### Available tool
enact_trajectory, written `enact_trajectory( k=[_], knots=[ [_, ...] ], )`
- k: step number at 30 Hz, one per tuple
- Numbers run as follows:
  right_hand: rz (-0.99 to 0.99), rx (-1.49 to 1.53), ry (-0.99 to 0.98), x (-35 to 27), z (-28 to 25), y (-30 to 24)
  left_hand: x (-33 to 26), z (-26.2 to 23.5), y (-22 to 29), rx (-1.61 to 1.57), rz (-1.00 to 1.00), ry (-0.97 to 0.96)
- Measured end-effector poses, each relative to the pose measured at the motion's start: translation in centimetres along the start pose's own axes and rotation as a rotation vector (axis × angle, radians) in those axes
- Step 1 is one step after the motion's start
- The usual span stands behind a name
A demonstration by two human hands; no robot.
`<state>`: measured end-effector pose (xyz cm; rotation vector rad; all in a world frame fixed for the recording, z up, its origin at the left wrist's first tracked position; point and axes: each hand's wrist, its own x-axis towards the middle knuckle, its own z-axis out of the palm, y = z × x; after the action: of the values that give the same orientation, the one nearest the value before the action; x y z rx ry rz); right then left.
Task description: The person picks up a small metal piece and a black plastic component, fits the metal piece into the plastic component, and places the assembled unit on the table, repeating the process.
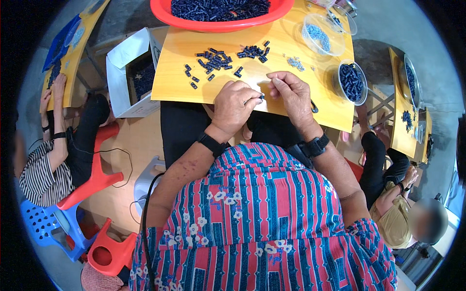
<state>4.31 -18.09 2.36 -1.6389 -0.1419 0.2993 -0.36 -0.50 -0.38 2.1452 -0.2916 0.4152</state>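
Note:
My left hand (pixel 235 107) is closed in a pinch around a small dark plastic piece (pixel 262 96), of which only the tip shows past the fingers. Close beside it, my right hand (pixel 292 96) has its thumb and forefinger pressed together; anything between them is too small to make out. Beyond my hands lie loose piles of short dark cylindrical pieces (pixel 214 61) on the yellow table (pixel 179 39). A little heap of tiny clear pieces (pixel 295 63) is past my right hand. By the right wrist, a black loop-shaped handle (pixel 314 106) shows partly.
A red basin (pixel 223 25) heaped with dark pieces stands at the far edge. On the right are a clear tub of tiny pieces (pixel 307 39) and a tub of dark pieces (pixel 352 81). A white carton (pixel 119 72) stands left. Other people sit at side tables.

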Motion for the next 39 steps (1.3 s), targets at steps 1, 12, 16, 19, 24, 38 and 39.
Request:
enact_trajectory(
  k=[1,12,16,19,24,38,39],
  knots=[
    [0.0,-0.001,0.001,0.2,0.4,-0.5,0.0,-0.1,0.0,-0.002,0.0,0.0],
    [-0.709,-0.459,-0.174,3.0,5.9,-0.7,-1.2,1.0,-0.9,-0.057,-0.17,-0.006],
    [-0.701,-0.522,-0.244,2.8,5.9,-0.6,-1.2,0.9,-0.4,-0.149,-0.244,0.043],
    [-0.696,-0.506,-0.27,2.9,6.0,-0.2,-1.3,0.7,-0.8,-0.054,-0.128,0.006],
    [-0.667,-0.488,-0.299,1.9,5.6,-1.0,-2.1,1.2,-0.2,0.023,-0.064,0.009],
    [-0.694,-0.469,-0.305,1.5,5.6,-1.4,-2.2,0.5,0.6,0.08,-0.083,-0.14],
    [-0.691,-0.477,-0.297,1.5,5.4,-1.2,-2.1,0.7,0.5,0.072,-0.076,-0.143]
  ],
)
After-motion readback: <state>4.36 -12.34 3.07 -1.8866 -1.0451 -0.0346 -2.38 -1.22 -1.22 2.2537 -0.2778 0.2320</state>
